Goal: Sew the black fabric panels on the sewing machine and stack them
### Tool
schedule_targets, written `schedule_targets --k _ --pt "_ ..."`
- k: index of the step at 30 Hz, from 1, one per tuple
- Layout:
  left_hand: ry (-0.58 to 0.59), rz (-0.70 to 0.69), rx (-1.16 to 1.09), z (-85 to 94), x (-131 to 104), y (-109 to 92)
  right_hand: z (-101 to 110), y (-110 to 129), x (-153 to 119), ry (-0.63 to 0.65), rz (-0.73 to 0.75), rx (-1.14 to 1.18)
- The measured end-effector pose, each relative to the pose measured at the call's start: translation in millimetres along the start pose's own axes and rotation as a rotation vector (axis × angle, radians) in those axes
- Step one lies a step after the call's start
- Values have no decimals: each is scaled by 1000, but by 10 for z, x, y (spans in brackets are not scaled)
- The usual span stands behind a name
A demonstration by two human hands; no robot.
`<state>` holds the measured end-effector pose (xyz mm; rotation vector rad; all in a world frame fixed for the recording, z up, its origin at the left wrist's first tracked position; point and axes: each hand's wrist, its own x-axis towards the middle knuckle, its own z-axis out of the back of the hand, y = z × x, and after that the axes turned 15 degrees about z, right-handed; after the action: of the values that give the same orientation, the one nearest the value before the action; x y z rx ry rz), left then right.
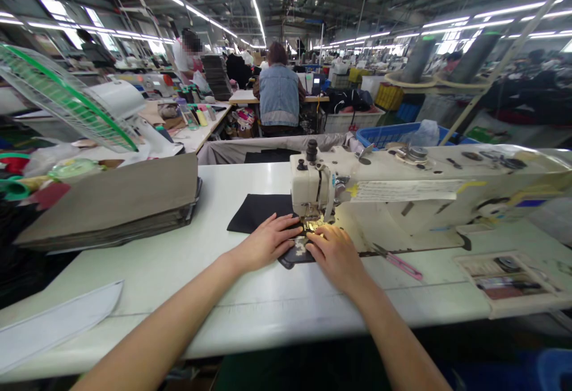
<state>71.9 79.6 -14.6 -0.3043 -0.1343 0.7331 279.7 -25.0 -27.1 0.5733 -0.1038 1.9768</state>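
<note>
A piece of black fabric [257, 211] lies on the white table at the needle area of a sewing machine [313, 185]. My left hand [270, 242] rests flat on the fabric's near edge, fingers stretched toward the presser foot. Just right of the needle, my right hand [335, 254] lies palm down with its fingers apart and slightly bent, the tips close to the presser foot. A lit patch [315, 224] glows around the needle. My fingers partly hide the fabric's edge there. Pink-handled thread snips [402, 264] lie right of my right hand.
A stack of grey-brown panels [120, 200] stands at the left, with a white pattern piece [62, 319] nearer me. Beyond are a green-and-white fan [75, 99] and a seated person in a denim vest [279, 96]. A parts tray [513, 281] sits at the right.
</note>
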Motion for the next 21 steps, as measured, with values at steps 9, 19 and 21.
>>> schedule_targets --k 9,19,21 --pt "-32 30 29 15 26 -16 3 72 -194 -71 23 78" --pt "-7 55 62 76 35 -76 -42 93 -229 -128 9 127" --pt "-8 54 59 75 40 -69 -41 97 -227 -126 4 127"
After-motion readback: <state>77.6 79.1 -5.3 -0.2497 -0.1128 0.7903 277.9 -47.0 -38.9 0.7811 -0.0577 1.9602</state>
